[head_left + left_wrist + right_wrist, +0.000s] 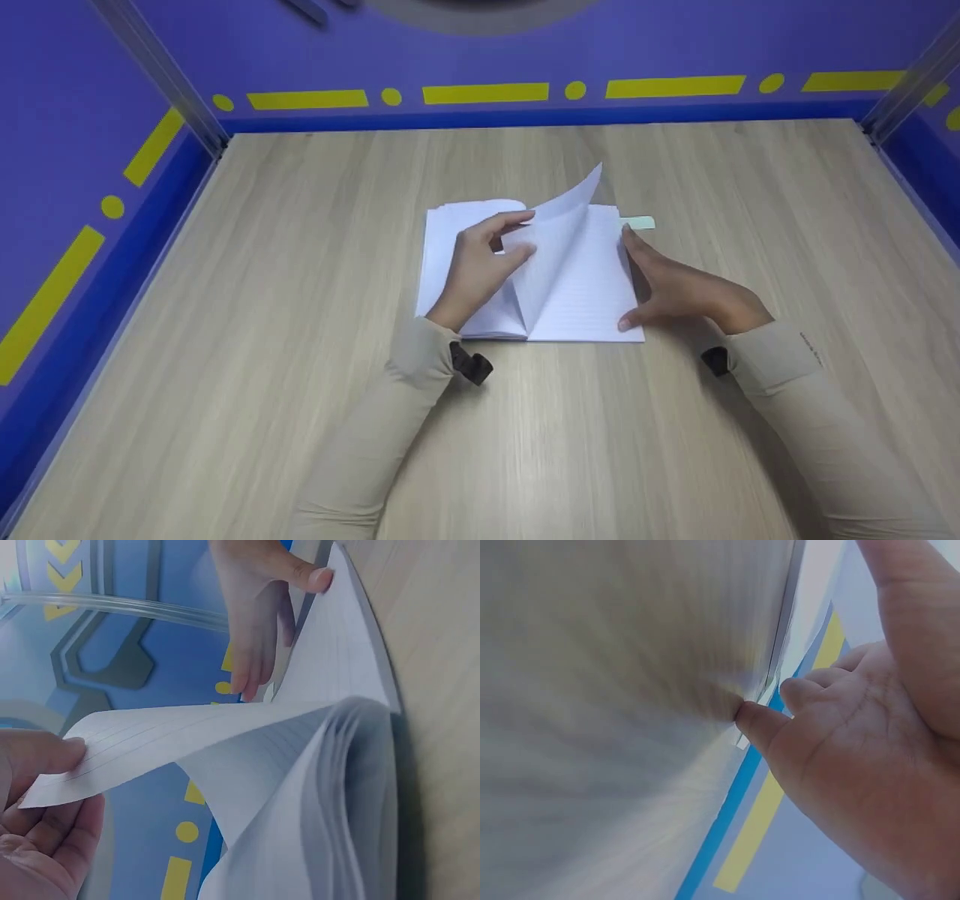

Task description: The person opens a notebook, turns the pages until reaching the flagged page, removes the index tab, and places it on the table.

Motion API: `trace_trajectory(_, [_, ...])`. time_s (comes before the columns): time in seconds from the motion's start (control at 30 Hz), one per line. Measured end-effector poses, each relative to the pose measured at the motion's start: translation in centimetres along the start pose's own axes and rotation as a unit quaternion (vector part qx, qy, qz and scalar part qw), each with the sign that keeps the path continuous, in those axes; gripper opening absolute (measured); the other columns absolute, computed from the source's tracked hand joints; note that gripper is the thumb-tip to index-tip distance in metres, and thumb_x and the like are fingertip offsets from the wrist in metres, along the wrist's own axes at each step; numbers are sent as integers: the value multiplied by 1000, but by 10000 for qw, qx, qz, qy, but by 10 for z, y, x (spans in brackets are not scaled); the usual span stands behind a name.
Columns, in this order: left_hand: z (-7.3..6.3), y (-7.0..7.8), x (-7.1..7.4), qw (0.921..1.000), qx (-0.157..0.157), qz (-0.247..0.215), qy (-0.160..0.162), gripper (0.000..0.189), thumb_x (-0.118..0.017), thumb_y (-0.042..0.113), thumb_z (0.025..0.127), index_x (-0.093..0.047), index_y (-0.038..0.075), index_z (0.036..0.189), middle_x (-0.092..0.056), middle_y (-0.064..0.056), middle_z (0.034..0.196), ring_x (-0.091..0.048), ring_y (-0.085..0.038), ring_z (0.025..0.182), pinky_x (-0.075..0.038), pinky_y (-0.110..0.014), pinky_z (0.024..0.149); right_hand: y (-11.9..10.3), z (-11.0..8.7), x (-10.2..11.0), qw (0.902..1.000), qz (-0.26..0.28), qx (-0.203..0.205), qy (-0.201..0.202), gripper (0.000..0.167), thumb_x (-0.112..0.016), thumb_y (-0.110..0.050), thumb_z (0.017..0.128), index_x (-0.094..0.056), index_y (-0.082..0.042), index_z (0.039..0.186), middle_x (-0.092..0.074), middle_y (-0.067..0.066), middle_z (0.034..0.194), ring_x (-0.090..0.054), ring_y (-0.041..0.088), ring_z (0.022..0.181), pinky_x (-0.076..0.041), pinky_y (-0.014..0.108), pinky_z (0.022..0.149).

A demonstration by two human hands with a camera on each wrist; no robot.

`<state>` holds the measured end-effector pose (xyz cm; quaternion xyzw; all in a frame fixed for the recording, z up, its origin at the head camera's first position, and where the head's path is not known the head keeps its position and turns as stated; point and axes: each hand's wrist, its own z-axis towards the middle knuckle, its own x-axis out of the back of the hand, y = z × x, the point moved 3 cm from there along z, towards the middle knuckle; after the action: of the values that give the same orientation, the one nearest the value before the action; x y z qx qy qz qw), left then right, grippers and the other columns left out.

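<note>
An open notebook (589, 307) with lined white pages lies on the table. My left hand (480, 262) pinches one page (555, 232) between thumb and fingers; the page stands curved up over the spine. In the left wrist view, the thumb is on one face of this page (150, 742) and the fingers are behind it. At the notebook's right edge is my right hand (679, 289), its thumb resting on the page near the lower corner and its other fingers stretched along the edge. A pale green strip (640, 223) sticks out beyond the upper right edge.
The wooden table (300, 300) extends around the notebook. Blue panels with yellow marks (485, 93) stand along its back and sides. Dark straps (471, 364) sit at both wrists, over beige sleeves (375, 442).
</note>
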<state>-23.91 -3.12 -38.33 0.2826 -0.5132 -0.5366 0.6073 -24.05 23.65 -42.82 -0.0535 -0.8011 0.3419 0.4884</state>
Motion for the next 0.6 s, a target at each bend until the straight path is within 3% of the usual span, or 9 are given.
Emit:
trace_trajectory(0.07, [0, -1, 4, 10000, 46, 10, 74, 37, -71, 5, 83, -66, 5, 120, -69, -8, 117, -66, -14, 105, -50, -22, 81, 0, 0, 0, 10000, -11, 41, -2, 136, -85, -41, 68, 16, -1, 150, 16, 17, 160, 9, 34, 149, -6, 54, 119])
trace_trajectory(0.27, [1, -4, 17, 9990, 309, -60, 316, 35, -72, 7, 83, -68, 6, 117, -71, -9, 107, -67, -14, 99, -52, -24, 89, -1, -1, -1, 9998, -118, 142, -15, 133, -84, -40, 69, 13, 0, 151, 13, 18, 160, 6, 34, 149, -8, 54, 119])
trace_trajectory(0.43, [1, -9, 27, 9977, 400, -85, 533, 30, -73, 7, 83, -70, 4, 113, -72, -10, 92, -65, -12, 84, -51, -20, 76, -2, -3, -1, 9998, -122, 155, -31, 131, -83, -40, 70, 11, 0, 151, 13, 19, 160, 6, 35, 149, -8, 55, 119])
trace_trajectory(0.6, [-1, -14, 37, 9965, 527, -64, 639, 28, -73, 10, 83, -70, 3, 110, -70, -10, 86, -63, -9, 77, -50, -17, 73, -3, -2, -2, 9999, -124, 79, -59, 131, -84, -40, 70, 11, -1, 151, 13, 18, 160, 6, 34, 149, -8, 54, 119])
